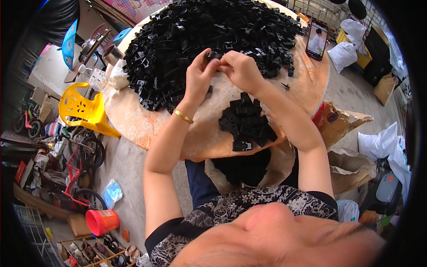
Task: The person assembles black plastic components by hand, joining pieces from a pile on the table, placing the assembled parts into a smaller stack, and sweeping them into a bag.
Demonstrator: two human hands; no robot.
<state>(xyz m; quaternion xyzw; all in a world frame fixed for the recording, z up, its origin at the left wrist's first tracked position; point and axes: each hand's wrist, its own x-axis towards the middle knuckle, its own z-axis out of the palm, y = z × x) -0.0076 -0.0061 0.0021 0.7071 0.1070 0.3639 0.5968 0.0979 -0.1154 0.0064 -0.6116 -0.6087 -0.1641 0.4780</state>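
Both hands meet over the near edge of a large heap of small black plastic parts (187, 31), some of them frame-shaped like buckles. A small black plastic part (213, 56) is pinched between the thumb and fingers of my left hand (199, 76), whose wrist wears a gold bangle. The closed fingertips of my right hand (243, 73) press together against the right side of that part; whatever else they hold is hidden. Nearer to me, a smaller pile of black plastic parts (247, 120) lies by the table edge. An open bag (284, 162) of black parts stands below it.
A patterned orange cloth covers the round table (133, 127). A phone (316, 41) is propped at its right. Around it stand a yellow plastic chair (84, 109), brown paper bags (351, 167), white sacks (342, 55), a red bicycle (73, 178) and a red bucket (102, 221).
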